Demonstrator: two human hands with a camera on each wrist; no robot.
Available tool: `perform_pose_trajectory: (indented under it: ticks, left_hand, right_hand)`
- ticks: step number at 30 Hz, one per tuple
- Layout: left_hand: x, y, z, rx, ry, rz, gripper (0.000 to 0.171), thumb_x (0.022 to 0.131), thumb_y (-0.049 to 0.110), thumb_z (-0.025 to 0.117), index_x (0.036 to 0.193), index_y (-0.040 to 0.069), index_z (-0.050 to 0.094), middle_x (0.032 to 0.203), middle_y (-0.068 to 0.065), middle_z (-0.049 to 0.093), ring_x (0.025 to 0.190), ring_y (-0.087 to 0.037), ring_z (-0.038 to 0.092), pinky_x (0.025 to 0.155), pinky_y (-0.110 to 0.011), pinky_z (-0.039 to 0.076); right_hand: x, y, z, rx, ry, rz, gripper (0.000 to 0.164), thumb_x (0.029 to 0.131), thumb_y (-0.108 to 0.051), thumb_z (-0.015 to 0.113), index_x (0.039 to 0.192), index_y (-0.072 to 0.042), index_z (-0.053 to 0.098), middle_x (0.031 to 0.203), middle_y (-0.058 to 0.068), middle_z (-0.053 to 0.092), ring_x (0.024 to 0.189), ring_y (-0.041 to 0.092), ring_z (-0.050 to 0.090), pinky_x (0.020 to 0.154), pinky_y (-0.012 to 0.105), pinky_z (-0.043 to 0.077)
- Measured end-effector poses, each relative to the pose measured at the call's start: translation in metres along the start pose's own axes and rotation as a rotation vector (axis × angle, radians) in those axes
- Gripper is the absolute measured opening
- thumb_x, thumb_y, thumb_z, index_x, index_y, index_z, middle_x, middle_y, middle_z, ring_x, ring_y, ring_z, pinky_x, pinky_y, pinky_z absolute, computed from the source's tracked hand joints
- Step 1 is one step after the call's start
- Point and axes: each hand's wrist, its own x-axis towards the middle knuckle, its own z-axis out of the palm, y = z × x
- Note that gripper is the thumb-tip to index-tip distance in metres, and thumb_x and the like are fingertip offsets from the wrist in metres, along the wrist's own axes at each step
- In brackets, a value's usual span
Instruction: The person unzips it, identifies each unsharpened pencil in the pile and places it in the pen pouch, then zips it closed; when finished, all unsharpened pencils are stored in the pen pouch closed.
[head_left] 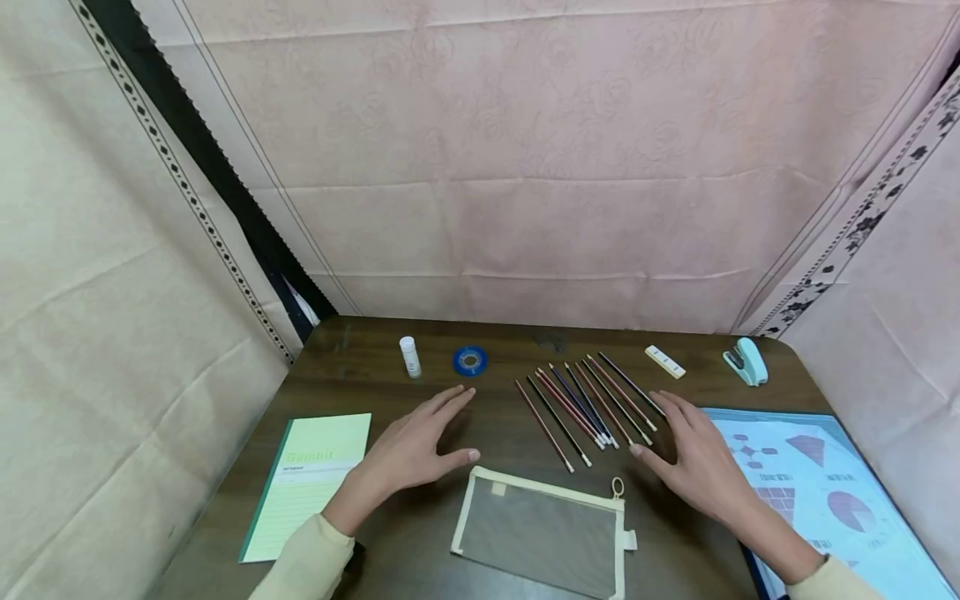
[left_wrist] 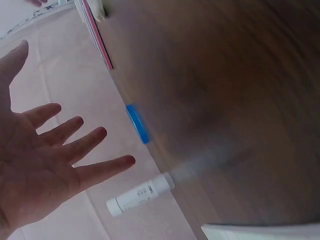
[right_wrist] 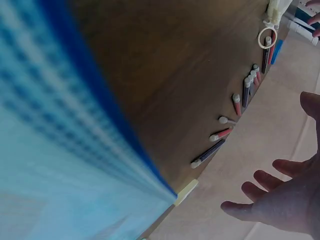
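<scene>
My left hand (head_left: pixel 416 442) is held over the table with its fingers spread and nothing in them; the left wrist view shows its bare palm (left_wrist: pixel 40 155). On the other side, my right hand (head_left: pixel 693 454) hovers with extended fingers by the right end of a row of pencils (head_left: pixel 588 404). The pencils lie slanted, side by side, dark and reddish, with white ends towards me. Between the hands and nearer me lies a mesh zip pouch (head_left: pixel 543 533) with a cream border and a ring on its zip pull (head_left: pixel 618 487).
At the back stand a white glue stick (head_left: pixel 410 357), blue tape roll (head_left: pixel 470 361), pale eraser-like block (head_left: pixel 665 362) and mint stapler (head_left: pixel 746 362). A green notebook (head_left: pixel 307 487) lies left; a blue folder with charts (head_left: pixel 840 500) lies right. Cloth curtains (head_left: pixel 525 167) surround the table.
</scene>
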Motion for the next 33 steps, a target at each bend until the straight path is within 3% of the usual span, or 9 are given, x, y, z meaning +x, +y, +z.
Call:
perform_pose_trajectory:
  ticks: [8,16,20,24,27,33]
  left_hand:
    - [0.008,0.017,0.004,-0.100,-0.023,0.035,0.066,0.089,0.067,0.047,0.147,0.038,0.032,0.151,0.010,0.039,0.133,-0.017,0.049,0.098,-0.048,0.050]
    - [0.026,0.051,0.013,-0.196,-0.069,0.120,0.054,0.092,0.060,0.050,0.139,0.034,0.047,0.140,0.013,0.051,0.127,-0.010,0.053,0.102,-0.040,0.048]
    - [0.040,0.070,0.018,-0.228,-0.088,0.185,0.048,0.093,0.058,0.050,0.135,0.035,0.049,0.135,0.015,0.055,0.121,-0.008,0.057,0.098,-0.035,0.050]
    - [0.054,0.089,0.025,-0.294,-0.123,0.219,0.046,0.093,0.054,0.054,0.132,0.030,0.054,0.117,0.013,0.066,0.098,0.000,0.064,0.084,-0.022,0.053]
    - [0.067,0.102,0.032,-0.344,-0.154,0.219,0.044,0.092,0.050,0.057,0.129,0.026,0.056,0.103,0.016,0.069,0.085,0.007,0.062,0.075,-0.014,0.051]
    - [0.085,0.127,0.047,-0.375,-0.213,0.192,0.032,0.090,0.042,0.064,0.117,0.024,0.064,0.092,0.020,0.068,0.079,0.010,0.061,0.069,-0.011,0.050]
  right_hand:
    - [0.006,-0.014,0.003,0.054,-0.049,-0.037,0.070,0.078,-0.045,0.077,0.136,-0.016,0.050,0.135,0.012,0.052,0.121,0.034,0.050,0.091,0.057,0.044]
    - [-0.005,-0.025,0.004,0.084,-0.161,-0.029,0.069,0.078,-0.051,0.075,0.134,-0.018,0.051,0.129,0.007,0.055,0.119,0.028,0.052,0.091,0.052,0.047]
    - [-0.011,-0.030,0.005,0.061,-0.209,0.019,0.072,0.073,-0.051,0.078,0.130,-0.014,0.054,0.122,0.005,0.059,0.111,0.023,0.055,0.085,0.046,0.050]
    - [-0.013,-0.034,0.005,0.058,-0.281,0.105,0.069,0.067,-0.056,0.080,0.117,-0.015,0.059,0.103,0.001,0.063,0.095,0.018,0.057,0.073,0.038,0.050]
    - [-0.013,-0.036,0.004,0.091,-0.343,0.160,0.064,0.065,-0.056,0.081,0.110,-0.015,0.059,0.093,-0.001,0.063,0.084,0.014,0.056,0.066,0.031,0.046]
    - [-0.019,-0.037,0.005,0.168,-0.436,0.235,0.061,0.066,-0.054,0.082,0.106,-0.014,0.058,0.086,-0.003,0.058,0.072,0.008,0.050,0.058,0.021,0.038]
